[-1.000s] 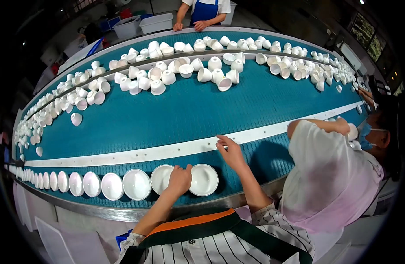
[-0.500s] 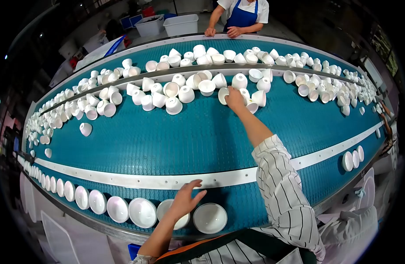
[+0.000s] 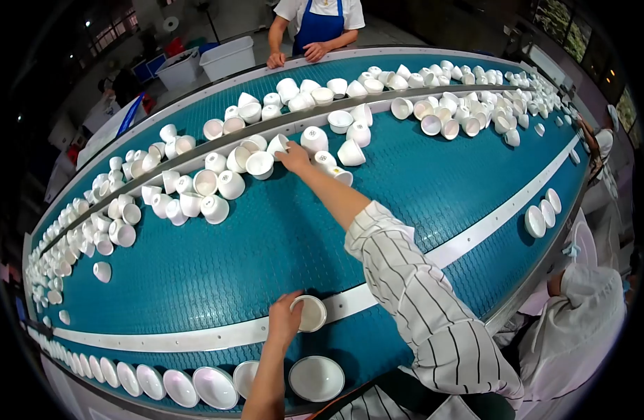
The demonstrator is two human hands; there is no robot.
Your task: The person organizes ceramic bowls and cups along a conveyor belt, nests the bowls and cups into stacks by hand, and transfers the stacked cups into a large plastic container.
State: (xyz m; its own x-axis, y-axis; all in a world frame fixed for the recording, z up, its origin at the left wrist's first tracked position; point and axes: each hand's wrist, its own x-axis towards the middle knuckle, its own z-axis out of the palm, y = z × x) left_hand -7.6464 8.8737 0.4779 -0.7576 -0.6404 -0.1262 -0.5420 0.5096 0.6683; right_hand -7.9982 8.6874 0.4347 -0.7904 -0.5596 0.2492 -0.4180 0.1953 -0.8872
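Clasping a white cup [image 3: 313, 315] by its side in the left hand [image 3: 285, 320], over the white divider [image 3: 353, 299], probably for lack of a handle. Touching a farther cup [image 3: 278, 145] with the right hand [image 3: 295, 158], well apart; cannot tell if gripped.

Across from us, a person [image 3: 325, 12] in a blue apron [image 3: 315, 31] stands near a white tub [image 3: 227, 60]; at upper right we see a window [image 3: 561, 22].

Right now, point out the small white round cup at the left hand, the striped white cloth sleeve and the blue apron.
Small white round cup [image 3: 313, 315], head view: inside.
Striped white cloth sleeve [image 3: 430, 304], head view: middle.
Blue apron [image 3: 318, 29], head view: front.
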